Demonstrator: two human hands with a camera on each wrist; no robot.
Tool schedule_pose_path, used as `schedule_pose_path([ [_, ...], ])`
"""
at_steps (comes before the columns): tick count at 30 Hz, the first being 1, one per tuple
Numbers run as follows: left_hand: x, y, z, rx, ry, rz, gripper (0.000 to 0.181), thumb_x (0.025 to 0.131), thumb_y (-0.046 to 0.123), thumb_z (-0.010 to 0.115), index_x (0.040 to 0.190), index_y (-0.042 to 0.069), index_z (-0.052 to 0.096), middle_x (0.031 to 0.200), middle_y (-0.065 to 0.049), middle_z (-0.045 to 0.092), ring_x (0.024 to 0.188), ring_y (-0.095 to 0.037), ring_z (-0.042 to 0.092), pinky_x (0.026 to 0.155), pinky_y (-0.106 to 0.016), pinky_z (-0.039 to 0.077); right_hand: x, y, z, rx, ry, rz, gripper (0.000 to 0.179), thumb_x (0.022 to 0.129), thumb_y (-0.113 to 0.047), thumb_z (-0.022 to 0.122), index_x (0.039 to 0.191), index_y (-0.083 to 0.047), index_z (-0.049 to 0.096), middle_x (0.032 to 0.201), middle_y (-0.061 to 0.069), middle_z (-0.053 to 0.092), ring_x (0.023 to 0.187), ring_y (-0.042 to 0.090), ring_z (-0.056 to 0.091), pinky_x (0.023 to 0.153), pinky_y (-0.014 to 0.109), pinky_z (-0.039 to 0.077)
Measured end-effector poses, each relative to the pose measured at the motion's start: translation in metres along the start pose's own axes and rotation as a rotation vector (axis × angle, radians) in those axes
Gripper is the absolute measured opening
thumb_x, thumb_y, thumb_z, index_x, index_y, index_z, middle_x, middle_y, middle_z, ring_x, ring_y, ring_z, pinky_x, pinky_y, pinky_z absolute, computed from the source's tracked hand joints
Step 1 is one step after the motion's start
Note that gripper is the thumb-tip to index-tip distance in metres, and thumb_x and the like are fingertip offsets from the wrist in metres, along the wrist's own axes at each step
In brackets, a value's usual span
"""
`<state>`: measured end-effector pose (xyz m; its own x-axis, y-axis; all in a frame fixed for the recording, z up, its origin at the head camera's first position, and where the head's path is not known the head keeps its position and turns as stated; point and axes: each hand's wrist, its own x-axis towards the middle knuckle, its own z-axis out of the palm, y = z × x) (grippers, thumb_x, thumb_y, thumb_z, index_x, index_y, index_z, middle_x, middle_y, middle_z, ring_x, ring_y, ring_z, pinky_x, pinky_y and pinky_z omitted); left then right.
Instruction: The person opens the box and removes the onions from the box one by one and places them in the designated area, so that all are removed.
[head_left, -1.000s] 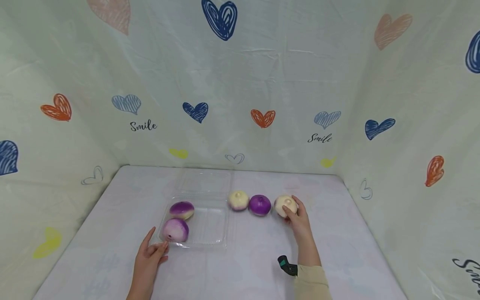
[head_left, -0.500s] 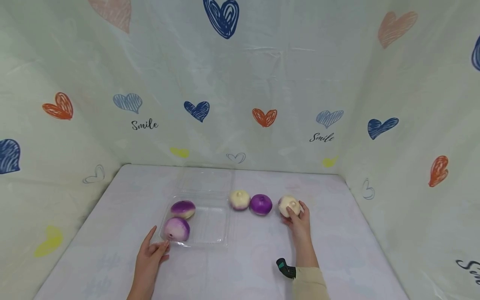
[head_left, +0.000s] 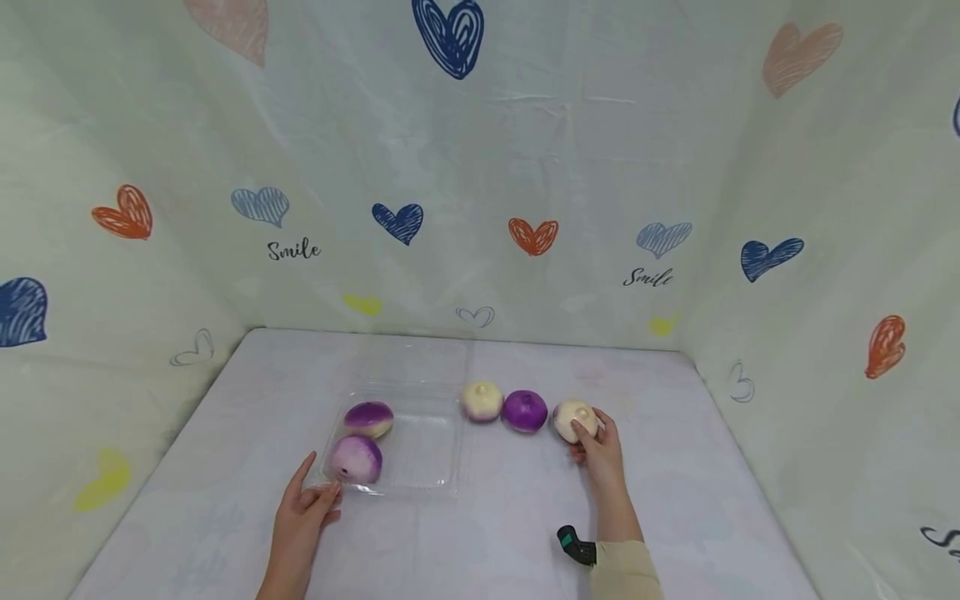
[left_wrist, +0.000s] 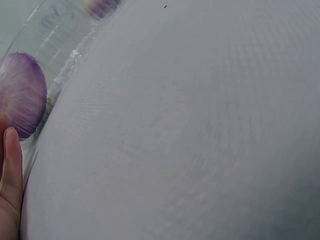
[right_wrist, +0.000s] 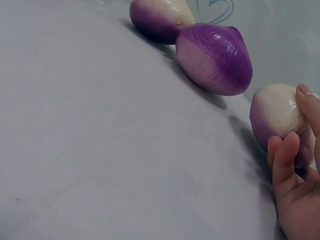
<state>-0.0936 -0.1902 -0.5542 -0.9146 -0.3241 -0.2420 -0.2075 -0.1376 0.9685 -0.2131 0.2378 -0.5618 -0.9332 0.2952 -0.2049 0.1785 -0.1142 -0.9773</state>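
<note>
My right hand point(head_left: 602, 457) grips a white-and-purple onion point(head_left: 575, 420), thumb on its pale side and fingers around its right and near side. Whether it touches the table I cannot tell. Just left of it sit a purple onion point(head_left: 524, 411) and a pale onion point(head_left: 482, 402), side by side. A clear plastic box point(head_left: 420, 450) stands open, with two purple-and-white onions, the rear one point(head_left: 368, 418) and the front one point(head_left: 356, 459), along its left side. My left hand point(head_left: 298, 521) touches the box's front left corner, index finger extended; in the left wrist view only part of it shows.
The box's clear lid point(head_left: 412, 362) lies folded back toward the rear wall. A white cloth covers the table point(head_left: 487, 542). Curtains printed with hearts point(head_left: 570, 150) close off the back and both sides. A black device point(head_left: 576, 546) sits at my right wrist.
The held onion shifts slightly right, then a little back left and toward me in my right hand. The left hand, the box and the other onions keep their places.
</note>
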Motion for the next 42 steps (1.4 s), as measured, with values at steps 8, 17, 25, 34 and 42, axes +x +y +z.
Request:
schedule_pose_path([
  [8, -0.001, 0.001, 0.001, 0.010, -0.005, 0.000, 0.076, 0.095, 0.023, 0.067, 0.156, 0.017, 0.023, 0.087, 0.007, 0.066, 0.083, -0.005, 0.063, 0.070, -0.022, 0.054, -0.003, 0.000, 0.002, -0.054, 0.007, -0.033, 0.067, 0.094, -0.018, 0.068, 0.151, -0.010, 0.033, 0.131, 0.021, 0.044, 0.055, 0.007, 0.053, 0.047, 0.016, 0.043],
  [17, -0.001, -0.001, 0.002, 0.002, -0.013, 0.020, 0.075, 0.095, 0.022, 0.066, 0.156, 0.015, 0.024, 0.087, 0.007, 0.067, 0.084, -0.004, 0.063, 0.070, -0.022, 0.054, -0.004, 0.001, 0.002, -0.131, 0.048, -0.042, 0.070, 0.094, -0.024, 0.068, 0.152, -0.012, 0.032, 0.135, 0.017, 0.041, 0.056, 0.006, 0.051, 0.048, 0.016, 0.042],
  [25, -0.001, -0.001, 0.002, 0.001, -0.021, 0.029, 0.074, 0.096, 0.020, 0.065, 0.156, 0.014, 0.022, 0.086, 0.007, 0.066, 0.082, -0.005, 0.062, 0.069, -0.022, 0.054, -0.003, 0.003, 0.005, -0.127, 0.081, -0.063, 0.071, 0.092, -0.025, 0.070, 0.149, -0.007, 0.030, 0.134, 0.019, 0.041, 0.054, 0.003, 0.051, 0.046, 0.016, 0.041],
  [34, 0.000, -0.003, 0.000, 0.002, -0.017, 0.031, 0.074, 0.096, 0.020, 0.065, 0.156, 0.013, 0.022, 0.088, 0.006, 0.067, 0.082, -0.005, 0.062, 0.069, -0.021, 0.054, -0.001, 0.005, 0.010, -0.145, 0.098, -0.061, 0.072, 0.091, -0.026, 0.071, 0.146, -0.007, 0.029, 0.139, 0.020, 0.040, 0.057, 0.007, 0.053, 0.047, 0.017, 0.043],
  [42, 0.000, -0.001, -0.001, 0.013, -0.004, 0.013, 0.075, 0.095, 0.022, 0.067, 0.156, 0.016, 0.023, 0.088, 0.006, 0.067, 0.084, -0.005, 0.062, 0.070, -0.022, 0.054, -0.003, 0.001, 0.014, -0.167, 0.087, -0.055, 0.071, 0.093, -0.025, 0.070, 0.147, -0.007, 0.028, 0.141, 0.021, 0.036, 0.060, 0.007, 0.053, 0.047, 0.017, 0.044],
])
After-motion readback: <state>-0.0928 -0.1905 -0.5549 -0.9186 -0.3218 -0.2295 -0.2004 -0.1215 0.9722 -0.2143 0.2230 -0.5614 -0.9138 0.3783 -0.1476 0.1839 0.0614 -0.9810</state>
